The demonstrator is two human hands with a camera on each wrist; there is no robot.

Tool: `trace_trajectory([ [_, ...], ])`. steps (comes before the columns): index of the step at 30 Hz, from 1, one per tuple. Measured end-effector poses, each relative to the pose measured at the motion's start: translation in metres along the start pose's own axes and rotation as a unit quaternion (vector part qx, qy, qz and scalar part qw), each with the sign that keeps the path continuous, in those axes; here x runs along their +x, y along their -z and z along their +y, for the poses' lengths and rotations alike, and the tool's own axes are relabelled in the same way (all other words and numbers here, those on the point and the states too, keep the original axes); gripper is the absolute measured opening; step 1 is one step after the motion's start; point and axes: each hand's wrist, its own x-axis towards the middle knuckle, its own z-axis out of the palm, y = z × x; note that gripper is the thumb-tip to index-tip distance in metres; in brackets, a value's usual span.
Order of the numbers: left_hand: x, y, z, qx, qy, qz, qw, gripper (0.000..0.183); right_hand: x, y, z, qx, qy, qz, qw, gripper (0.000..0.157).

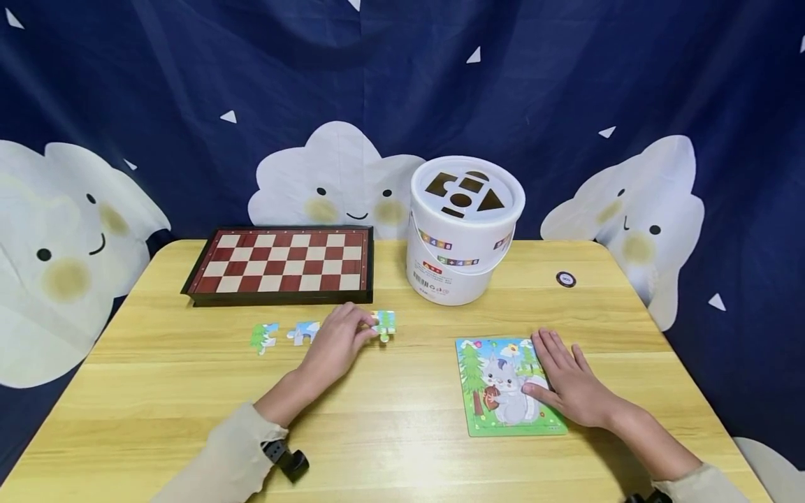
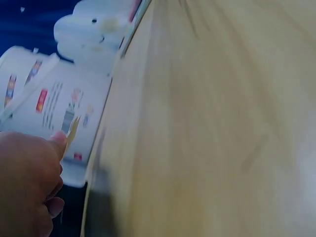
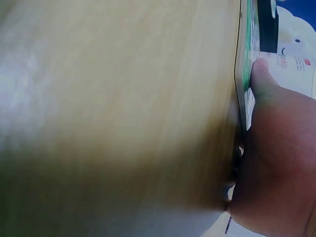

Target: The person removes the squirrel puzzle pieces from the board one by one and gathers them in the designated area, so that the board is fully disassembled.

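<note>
My left hand (image 1: pixel 338 341) pinches a small jigsaw piece (image 1: pixel 386 323) with green tree print between thumb and fingertips; the left wrist view catches it edge-on. Two loose pieces lie left of this hand: a blue one (image 1: pixel 306 331) close by and a green and blue one (image 1: pixel 263 337) farther left. On the right side of the table is a squirrel jigsaw puzzle (image 1: pixel 503 391) with a green border. My right hand (image 1: pixel 575 384) rests over its right edge with fingers straight, the thumb lying across the squirrel's tail. The hand hides part of that edge.
A red and white chessboard (image 1: pixel 286 262) lies at the back left of the wooden table (image 1: pixel 377 433). Beside it stands a white bucket (image 1: pixel 455 258) with shaped holes in its lid. A small dark round disc (image 1: pixel 566 279) lies at the back right. Behind hangs a blue cloud-print curtain (image 1: pixel 402 77).
</note>
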Motion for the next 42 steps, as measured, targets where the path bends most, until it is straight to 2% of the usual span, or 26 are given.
trace_trajectory([
  [7,-0.016,0.014,-0.026,0.012,0.037,0.011,0.9992,0.011,0.001,-0.001,0.0,0.0,-0.002,-0.001,1.0,0.089],
  [14,-0.018,0.02,-0.035,0.035,0.044,0.0,0.9984,0.011,0.0,0.002,-0.003,-0.004,-0.006,-0.008,1.0,0.09],
  [26,-0.016,0.021,-0.037,0.045,0.05,-0.017,0.9976,0.012,0.0,0.001,-0.002,-0.016,-0.007,-0.005,1.0,0.09],
  [35,-0.016,0.027,-0.037,0.046,0.054,-0.01,0.9974,0.017,0.003,0.006,-0.006,-0.032,-0.02,-0.016,0.999,0.093],
  [38,-0.014,0.029,-0.032,0.046,0.047,-0.014,0.9978,0.016,0.004,0.009,-0.009,-0.042,-0.019,-0.016,0.999,0.094],
  [42,-0.01,0.031,-0.018,0.03,0.03,-0.03,0.9987,0.016,0.005,0.012,-0.01,-0.052,-0.011,-0.013,0.999,0.094],
])
